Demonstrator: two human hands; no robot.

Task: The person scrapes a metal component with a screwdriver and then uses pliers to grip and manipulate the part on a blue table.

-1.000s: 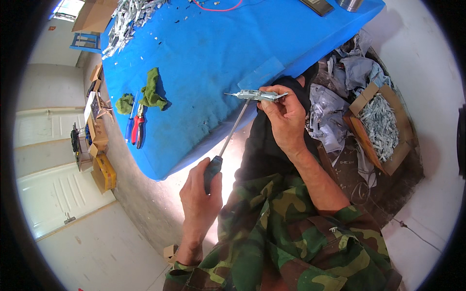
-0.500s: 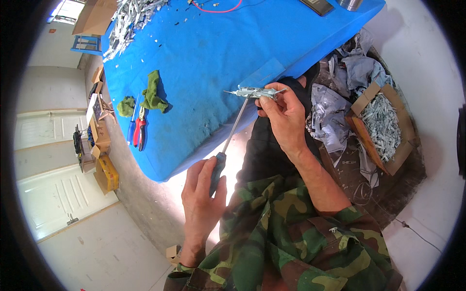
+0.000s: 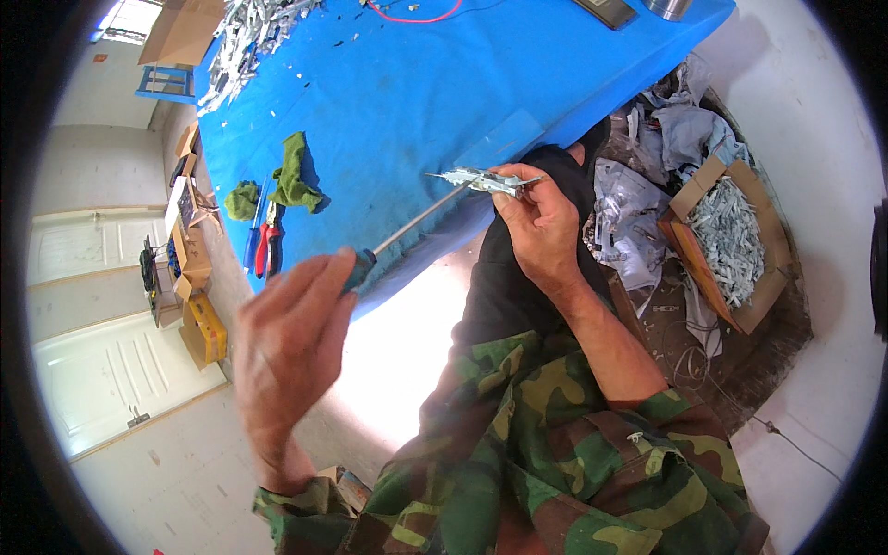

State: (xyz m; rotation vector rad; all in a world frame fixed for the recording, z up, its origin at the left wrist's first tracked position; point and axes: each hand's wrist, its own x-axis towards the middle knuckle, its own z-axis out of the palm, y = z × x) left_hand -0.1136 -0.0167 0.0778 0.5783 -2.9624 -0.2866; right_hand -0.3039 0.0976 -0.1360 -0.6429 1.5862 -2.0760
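Observation:
My left hand (image 3: 294, 338) is closed round the dark handle of a screwdriver (image 3: 416, 220), its thumb and fingers wrapping the grip. The long metal shaft slants up to the right, and its tip meets a thin, silvery metal part (image 3: 472, 178). My right hand (image 3: 541, 222) pinches the right end of that metal part between thumb and fingers, just over the near edge of the blue-covered table. The part is narrow and flat, with a thin pin sticking out at its left end. Its exact kind I cannot make out.
On the blue table (image 3: 388, 102) lie red-handled pliers (image 3: 268, 245), a blue screwdriver (image 3: 252, 242), green gloves or rags (image 3: 294, 176) and a heap of metal strips (image 3: 250, 46). At right, a cardboard box (image 3: 689, 250) holds several similar metal pieces beside plastic bags (image 3: 629, 222).
My left hand has swung up and to the left with the screwdriver, so its shaft lies flatter. The right hand and the metal part have barely moved.

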